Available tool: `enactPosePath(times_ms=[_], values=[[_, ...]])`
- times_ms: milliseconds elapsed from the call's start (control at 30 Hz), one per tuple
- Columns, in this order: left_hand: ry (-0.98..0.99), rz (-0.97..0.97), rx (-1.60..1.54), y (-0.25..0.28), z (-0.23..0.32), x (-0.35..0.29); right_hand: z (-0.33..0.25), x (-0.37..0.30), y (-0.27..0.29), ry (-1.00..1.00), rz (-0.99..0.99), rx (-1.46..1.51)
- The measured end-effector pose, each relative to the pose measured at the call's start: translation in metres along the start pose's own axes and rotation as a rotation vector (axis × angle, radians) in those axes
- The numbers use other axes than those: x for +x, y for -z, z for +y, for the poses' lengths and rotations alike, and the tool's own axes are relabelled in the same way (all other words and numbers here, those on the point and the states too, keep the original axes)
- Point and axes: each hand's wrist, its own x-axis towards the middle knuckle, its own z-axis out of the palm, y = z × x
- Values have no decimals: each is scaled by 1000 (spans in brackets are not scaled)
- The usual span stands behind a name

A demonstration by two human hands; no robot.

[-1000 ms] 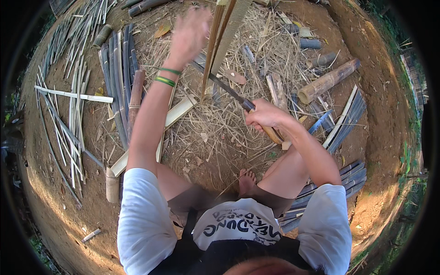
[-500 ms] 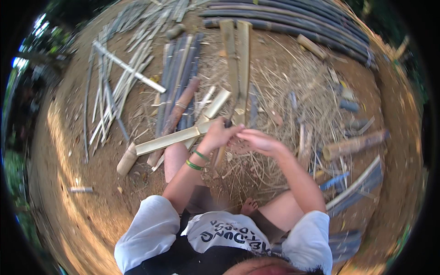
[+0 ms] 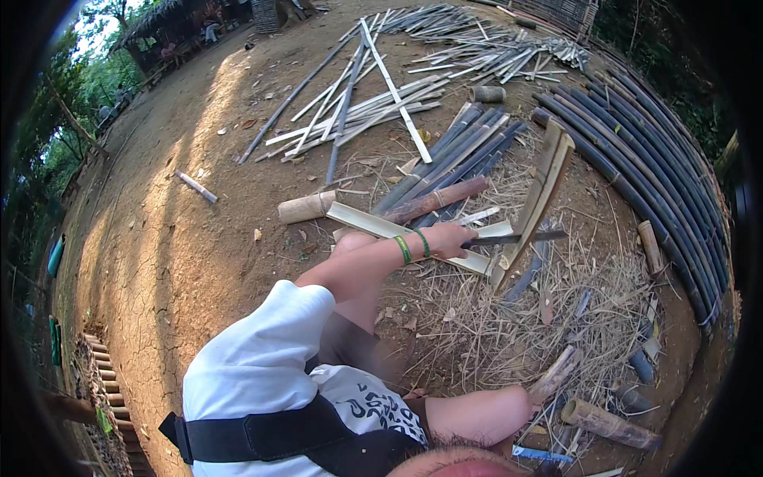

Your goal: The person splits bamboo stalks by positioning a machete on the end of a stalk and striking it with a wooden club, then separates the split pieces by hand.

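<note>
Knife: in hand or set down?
In hand: the left hand is closed on one end of the knife, whose dark blade reaches across the split bamboo.

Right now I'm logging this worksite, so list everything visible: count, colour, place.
knife: 1, dark, centre
split bamboo: 1, tan, right of centre
bamboo channel: at least 1, pale, centre
bamboo poles: many, dark, upper right
bamboo strips: many, pale and grey, top
bamboo slats: several, dark, central
bamboo sections: several, tan or reddish, scattered
shavings: many, tan, lower right
blue object: 1, blue, bottom right
shelter: 1, dark, upper left
trees: several, green, left
shirt: 1, white, bottom
strap: 1, black, bottom
wristbands: 2, greenish, centre
left hand: 1, bare, gripping knife
legs: 2, bare, below
</note>
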Motion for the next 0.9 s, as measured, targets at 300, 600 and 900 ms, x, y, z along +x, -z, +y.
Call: enactPosePath(times_ms=[300,600,900], values=[[35,79,78,15,49,18,-3,1,52,246,266,306],[84,76,88,-4,71,31,-215,-91,230,664,372,465],[-24,211,126,-26,79,34,-261,-90,176,650,79,197]])
